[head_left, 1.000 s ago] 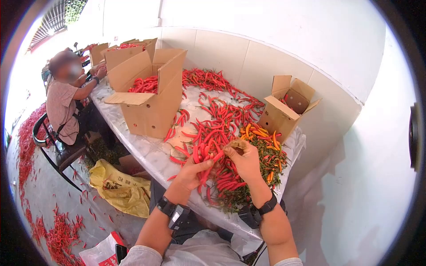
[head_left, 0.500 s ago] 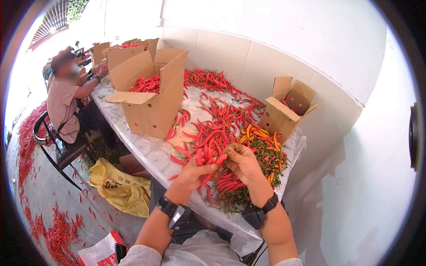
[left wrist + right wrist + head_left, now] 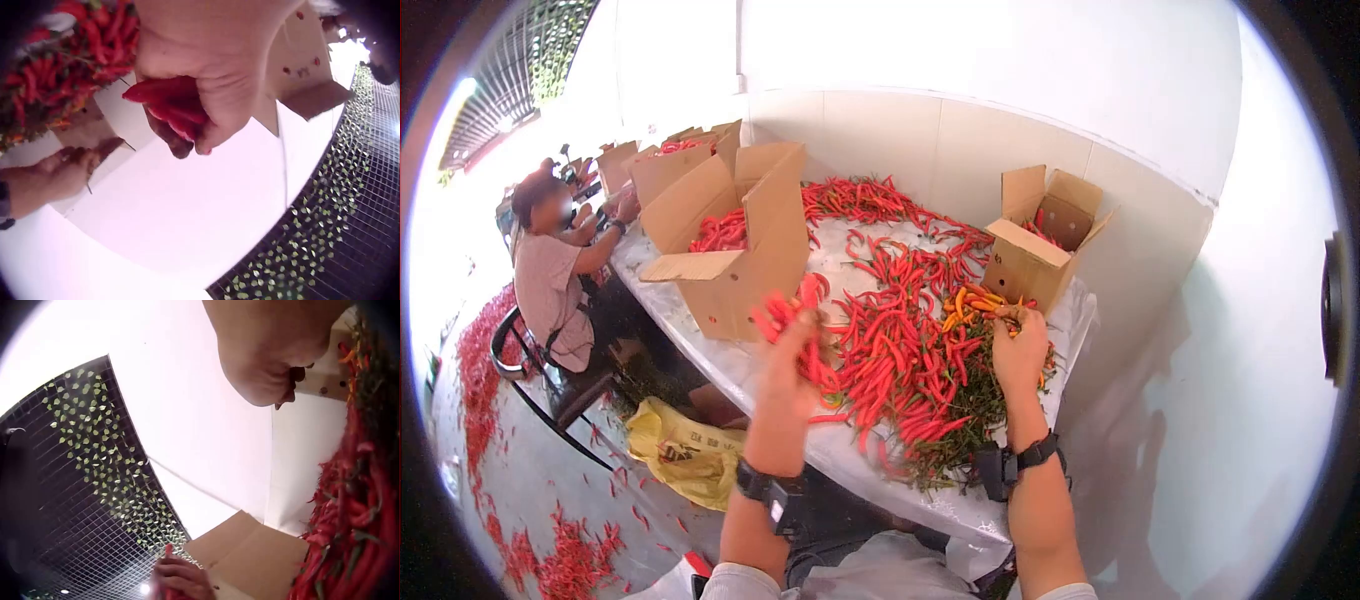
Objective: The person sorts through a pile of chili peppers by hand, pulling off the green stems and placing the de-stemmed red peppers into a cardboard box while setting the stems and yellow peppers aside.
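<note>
My left hand (image 3: 783, 375) grips a bunch of red chilies (image 3: 169, 100), blurred in the head view, just in front of the large cardboard box (image 3: 745, 295). In the left wrist view the chilies stick out between curled fingers and thumb. Over at the right, my right hand (image 3: 1022, 350) is at the heap of orange chilies (image 3: 968, 302) beside the small cardboard box (image 3: 1025, 262). Its fingers are bent downward, and I cannot tell whether they hold a chili. Between the hands lies a big pile of red chilies (image 3: 890, 350).
Green stems (image 3: 975, 400) are heaped at the near right of the covered table (image 3: 960, 505). A seated person (image 3: 555, 270) works at the far left. A yellow sack (image 3: 685, 455) and scattered chilies (image 3: 575, 555) lie on the floor. A wall (image 3: 1140, 260) stands behind.
The hands were close together over the pile. My left hand has swung left toward the large box with its chilies, while my right hand has moved right to the orange chilies.
</note>
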Demonstrator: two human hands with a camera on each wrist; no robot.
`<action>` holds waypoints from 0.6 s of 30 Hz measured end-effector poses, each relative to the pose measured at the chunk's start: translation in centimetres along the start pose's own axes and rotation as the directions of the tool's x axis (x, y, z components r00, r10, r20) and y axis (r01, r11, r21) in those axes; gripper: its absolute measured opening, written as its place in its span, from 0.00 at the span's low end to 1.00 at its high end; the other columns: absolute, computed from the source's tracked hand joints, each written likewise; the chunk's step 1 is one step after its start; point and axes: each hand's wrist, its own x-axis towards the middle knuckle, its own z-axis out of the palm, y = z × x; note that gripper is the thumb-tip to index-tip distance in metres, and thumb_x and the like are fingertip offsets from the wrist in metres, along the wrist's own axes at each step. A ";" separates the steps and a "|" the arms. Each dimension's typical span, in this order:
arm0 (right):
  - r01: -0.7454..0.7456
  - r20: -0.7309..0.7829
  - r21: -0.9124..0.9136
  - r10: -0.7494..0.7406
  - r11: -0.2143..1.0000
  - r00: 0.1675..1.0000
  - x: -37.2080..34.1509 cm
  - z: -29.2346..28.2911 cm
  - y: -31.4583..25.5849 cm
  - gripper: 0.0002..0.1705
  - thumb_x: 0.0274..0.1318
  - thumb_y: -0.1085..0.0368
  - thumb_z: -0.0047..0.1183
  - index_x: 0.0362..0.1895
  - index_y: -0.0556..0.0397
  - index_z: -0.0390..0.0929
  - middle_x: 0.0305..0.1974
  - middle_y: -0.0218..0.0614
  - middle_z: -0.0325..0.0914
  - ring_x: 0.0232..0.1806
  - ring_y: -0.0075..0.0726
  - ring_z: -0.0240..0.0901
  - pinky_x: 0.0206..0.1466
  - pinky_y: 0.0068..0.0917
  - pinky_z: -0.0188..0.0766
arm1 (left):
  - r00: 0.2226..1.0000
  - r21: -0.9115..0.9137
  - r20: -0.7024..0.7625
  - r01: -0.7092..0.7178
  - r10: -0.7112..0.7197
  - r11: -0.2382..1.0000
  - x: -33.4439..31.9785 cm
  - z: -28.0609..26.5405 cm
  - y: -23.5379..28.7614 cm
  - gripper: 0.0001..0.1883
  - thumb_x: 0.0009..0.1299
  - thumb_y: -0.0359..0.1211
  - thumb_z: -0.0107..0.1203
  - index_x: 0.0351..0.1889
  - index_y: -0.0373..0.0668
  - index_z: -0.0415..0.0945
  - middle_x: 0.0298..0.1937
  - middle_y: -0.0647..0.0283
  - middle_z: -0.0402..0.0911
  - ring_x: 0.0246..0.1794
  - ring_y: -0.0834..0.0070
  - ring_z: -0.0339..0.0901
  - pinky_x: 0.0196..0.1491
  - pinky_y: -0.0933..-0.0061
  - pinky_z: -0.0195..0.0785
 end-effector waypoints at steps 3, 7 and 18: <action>0.040 -0.028 -0.051 -0.042 0.998 0.999 0.1 0.0 0.1 0.09 0.44 0.65 0.57 0.30 0.57 0.76 0.32 0.45 0.74 0.40 0.52 0.68 0.45 0.41 0.64 | 0.948 0.300 -0.027 -0.294 0.316 0.907 1.4 2.0 5.5 0.11 0.64 0.29 0.55 0.44 0.44 0.70 0.32 0.68 0.76 0.26 0.82 0.72 0.25 0.81 0.65; 0.023 -0.008 -0.133 -0.024 0.991 1.000 -0.2 0.3 0.3 0.11 0.45 0.62 0.58 0.29 0.57 0.76 0.31 0.46 0.74 0.39 0.52 0.68 0.44 0.41 0.64 | 0.587 0.546 0.178 -0.727 0.790 0.417 4.4 4.9 11.4 0.10 0.63 0.30 0.57 0.40 0.41 0.71 0.30 0.68 0.74 0.26 0.83 0.70 0.26 0.81 0.63; 0.081 0.277 0.161 -0.123 0.984 0.953 -1.8 0.8 -3.0 0.13 0.43 0.63 0.58 0.32 0.56 0.74 0.34 0.45 0.73 0.36 0.50 0.70 0.41 0.40 0.66 | 0.851 0.957 0.260 -0.165 0.456 -0.238 22.6 -5.5 13.1 0.25 0.53 0.37 0.62 0.47 0.34 0.71 0.42 0.51 0.77 0.43 0.60 0.76 0.49 0.65 0.66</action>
